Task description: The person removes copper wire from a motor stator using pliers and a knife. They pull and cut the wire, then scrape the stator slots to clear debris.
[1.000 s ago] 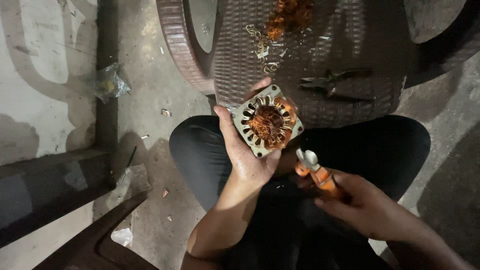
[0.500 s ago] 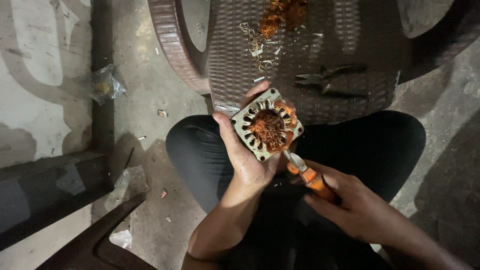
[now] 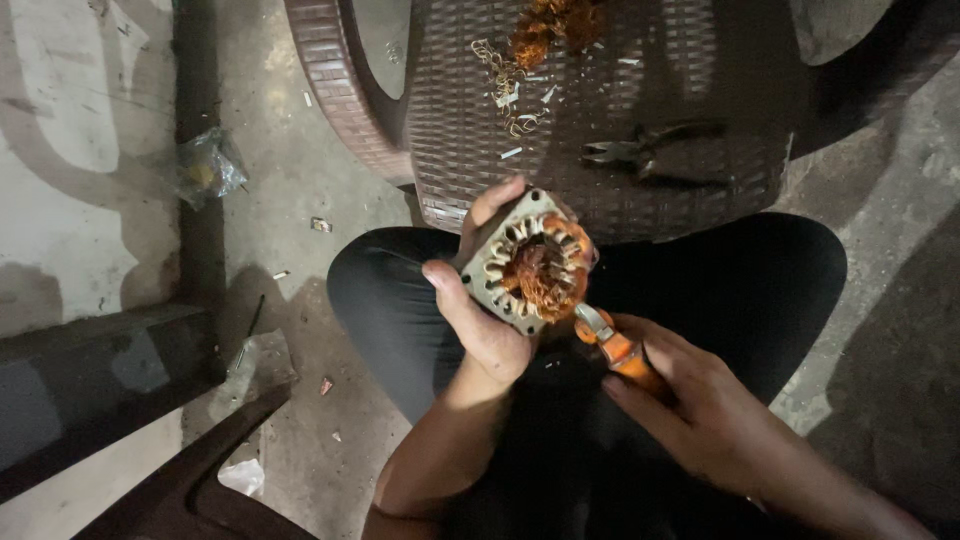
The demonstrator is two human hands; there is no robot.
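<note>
Left hand (image 3: pixel 485 330) grips the square motor stator (image 3: pixel 528 262) over the lap, near the wicker chair (image 3: pixel 600 150). Right hand (image 3: pixel 700 415), closed on the orange-handled tool (image 3: pixel 612 345), has moved in: tip now touches the copper winding (image 3: pixel 545 275). Prying looks underway. Pliers (image 3: pixel 650 152) lie idle on the chair.
</note>
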